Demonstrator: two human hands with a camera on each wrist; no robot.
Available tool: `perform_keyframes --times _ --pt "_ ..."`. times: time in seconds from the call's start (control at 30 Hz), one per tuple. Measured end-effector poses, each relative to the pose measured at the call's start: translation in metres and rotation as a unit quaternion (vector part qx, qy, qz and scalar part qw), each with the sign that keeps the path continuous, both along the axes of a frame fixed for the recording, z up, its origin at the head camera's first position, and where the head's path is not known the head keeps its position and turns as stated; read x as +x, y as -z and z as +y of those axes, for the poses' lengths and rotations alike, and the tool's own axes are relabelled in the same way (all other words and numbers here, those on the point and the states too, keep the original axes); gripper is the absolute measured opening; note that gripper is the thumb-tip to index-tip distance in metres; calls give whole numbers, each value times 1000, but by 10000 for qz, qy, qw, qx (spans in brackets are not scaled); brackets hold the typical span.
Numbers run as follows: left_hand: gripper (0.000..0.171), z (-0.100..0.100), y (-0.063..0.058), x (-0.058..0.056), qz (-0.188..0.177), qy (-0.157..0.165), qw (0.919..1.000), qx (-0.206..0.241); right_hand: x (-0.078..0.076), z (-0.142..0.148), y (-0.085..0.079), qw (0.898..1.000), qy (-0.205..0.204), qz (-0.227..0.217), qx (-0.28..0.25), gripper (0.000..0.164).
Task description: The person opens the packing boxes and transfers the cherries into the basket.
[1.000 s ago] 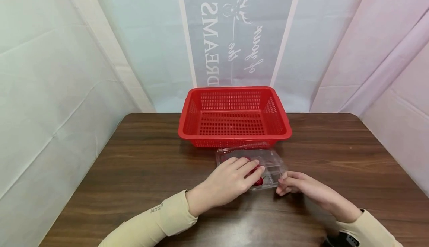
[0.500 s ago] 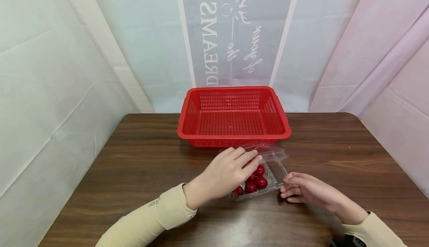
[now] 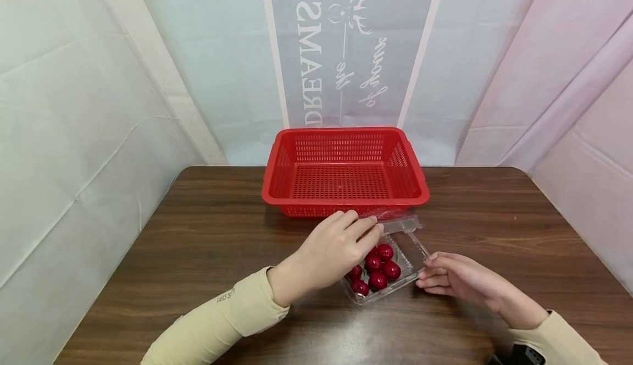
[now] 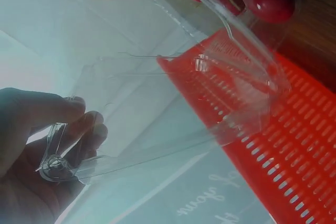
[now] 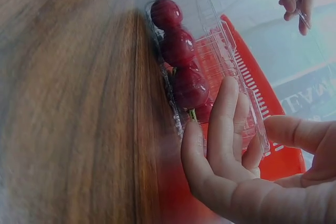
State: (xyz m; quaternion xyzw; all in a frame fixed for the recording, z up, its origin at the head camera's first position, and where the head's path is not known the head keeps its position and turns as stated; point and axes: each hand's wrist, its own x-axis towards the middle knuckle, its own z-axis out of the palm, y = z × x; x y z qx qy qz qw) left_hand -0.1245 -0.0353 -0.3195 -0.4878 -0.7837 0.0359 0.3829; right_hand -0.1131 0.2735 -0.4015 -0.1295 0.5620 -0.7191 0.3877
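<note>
A clear plastic clamshell box (image 3: pixel 406 266) holding several dark red cherries (image 3: pixel 378 281) sits on the table in front of the red basket. Its transparent lid (image 3: pixel 403 224) is raised and leans toward the basket. My left hand (image 3: pixel 336 249) pinches the lid's edge between thumb and fingers, as the left wrist view shows, and hides part of the box from the head camera. At the box's right end, my right hand (image 3: pixel 470 285) grips the side edge, thumb on one face and fingers on the other. Green stems show among the cherries (image 5: pixel 190 85) in the right wrist view.
A red perforated plastic basket (image 3: pixel 341 203) stands at the table's back edge, right behind the box. Brown wood-grain table (image 3: pixel 207 233) surrounds it. Pale cloth (image 3: pixel 237 79) hangs at the back and both sides.
My left hand has lifted the lid up and back, exposing the cherries. The box has turned and come slightly nearer, and my right hand has shifted a little right with its edge.
</note>
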Motion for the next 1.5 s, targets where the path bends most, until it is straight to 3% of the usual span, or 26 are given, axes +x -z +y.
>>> perform_keyframes --times 0.57,0.8,1.03,1.5 --pt "22 -5 -10 3 163 -46 9998 113 -10 7 -1 9985 -65 -157 -526 28" --pt "24 -7 -10 4 175 -26 9998 134 -11 6 -2 9990 99 -90 -416 25" --pt "21 -9 -12 5 -37 -27 9995 315 -11 6 -6 9991 361 -49 -215 20" --pt "22 -19 -13 6 -62 -221 9970 736 -16 8 -7 9984 544 77 123 16"
